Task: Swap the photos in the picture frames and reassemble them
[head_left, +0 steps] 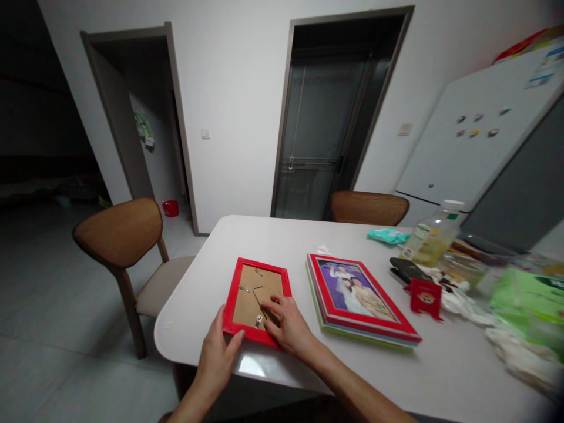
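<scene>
A small red picture frame [249, 333] lies face down on the white table [198, 305], its brown backing board [247, 302] turned up. Metal clips show on the board near the top, left and bottom edges, and a thin stand leg [259, 301] crosses its middle. My left hand [215, 348] grips the lower left corner, thumb on the rim. Over the right part of the frame is my right hand [288, 326], fingers bent and apart, fingertips at the board near the stand leg. It covers that side of the board, so any clip there is hidden.
Right of the frame lies a stack of picture frames, a red one with a wedding photo [359, 291] on top. Farther right are a dark phone [409, 270], a red card [426, 296], a plastic bottle [434, 235], tissues and a green pack [529, 299]. Wooden chairs [121, 232] stand around.
</scene>
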`<state>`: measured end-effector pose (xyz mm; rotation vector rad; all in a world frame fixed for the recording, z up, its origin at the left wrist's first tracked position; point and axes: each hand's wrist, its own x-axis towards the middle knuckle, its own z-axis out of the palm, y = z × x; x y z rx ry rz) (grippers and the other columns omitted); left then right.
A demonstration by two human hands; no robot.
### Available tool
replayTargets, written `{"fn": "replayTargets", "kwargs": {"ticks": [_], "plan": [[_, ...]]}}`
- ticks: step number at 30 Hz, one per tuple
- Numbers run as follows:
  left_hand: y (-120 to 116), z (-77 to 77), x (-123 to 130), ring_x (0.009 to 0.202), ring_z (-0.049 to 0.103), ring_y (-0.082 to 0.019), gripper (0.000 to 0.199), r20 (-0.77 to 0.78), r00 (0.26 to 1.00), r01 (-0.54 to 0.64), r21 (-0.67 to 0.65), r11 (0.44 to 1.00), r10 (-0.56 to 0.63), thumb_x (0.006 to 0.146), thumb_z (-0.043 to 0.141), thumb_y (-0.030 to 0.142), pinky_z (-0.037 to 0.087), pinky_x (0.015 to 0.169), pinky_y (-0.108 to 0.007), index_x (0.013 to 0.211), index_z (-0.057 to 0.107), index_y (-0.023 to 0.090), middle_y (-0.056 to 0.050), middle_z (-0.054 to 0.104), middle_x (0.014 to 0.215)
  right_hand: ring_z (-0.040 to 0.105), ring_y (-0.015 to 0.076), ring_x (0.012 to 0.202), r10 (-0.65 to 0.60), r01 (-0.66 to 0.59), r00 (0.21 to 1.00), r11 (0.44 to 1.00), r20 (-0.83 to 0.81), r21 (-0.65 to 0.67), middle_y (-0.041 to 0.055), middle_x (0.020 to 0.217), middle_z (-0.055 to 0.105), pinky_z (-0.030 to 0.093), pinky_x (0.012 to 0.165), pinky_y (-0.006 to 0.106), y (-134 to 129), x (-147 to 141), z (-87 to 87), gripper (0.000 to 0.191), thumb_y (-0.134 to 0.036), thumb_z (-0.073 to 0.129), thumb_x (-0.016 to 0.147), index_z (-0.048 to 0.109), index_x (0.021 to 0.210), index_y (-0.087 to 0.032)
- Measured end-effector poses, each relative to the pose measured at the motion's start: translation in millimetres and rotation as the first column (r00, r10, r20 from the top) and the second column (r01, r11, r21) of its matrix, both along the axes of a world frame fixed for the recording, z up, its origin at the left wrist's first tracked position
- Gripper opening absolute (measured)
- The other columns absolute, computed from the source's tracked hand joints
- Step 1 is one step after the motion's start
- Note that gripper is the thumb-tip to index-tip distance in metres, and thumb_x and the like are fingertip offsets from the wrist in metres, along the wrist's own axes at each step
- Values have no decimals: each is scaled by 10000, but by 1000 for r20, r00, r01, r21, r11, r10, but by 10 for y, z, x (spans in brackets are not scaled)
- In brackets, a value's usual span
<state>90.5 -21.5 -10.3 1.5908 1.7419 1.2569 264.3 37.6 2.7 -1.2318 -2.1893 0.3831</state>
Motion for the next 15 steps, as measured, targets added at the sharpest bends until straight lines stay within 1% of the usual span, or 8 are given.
{"fn": "replayTargets", "kwargs": {"ticks": [4,9,12,15], "plan": [[-22,-40,22,1134,405,-242,582,-141,989,28,-70,997,-38,741,453,347,315,956,-389,1233,291,84,-157,457,1203,456,198,906,12,-13,999,1000,35,17,80,1011,493,370,797,334,10,50,-20,283,-184,519,673,603,942,-208],[-26,-138,40,1191,326,-255,547,-346,934,74,-54,996,-88,743,467,332,232,991,-461,1228,306,139,-142,400,1267,452,192,878,38,-40,996,999,79,25,78,987,496,363,772,323,-11,115,-56,289,-149,500,670,613,928,-213],[-22,-189,25,1199,315,-247,544,-403,909,90,-54,994,-104,750,465,341,227,992,-472,1231,301,148,-145,381,1283,452,191,879,38,-41,994,999,105,28,76,991,505,358,777,329,-31,127,-41,296,-142,500,670,617,930,-221],[-14,-135,21,1226,262,-230,536,-436,886,154,-43,987,-157,751,468,302,234,995,-457,1232,301,135,-156,317,1320,447,201,917,69,-72,986,997,150,17,75,1040,506,349,800,349,-26,118,29,295,-167,528,672,623,940,-245]]}}
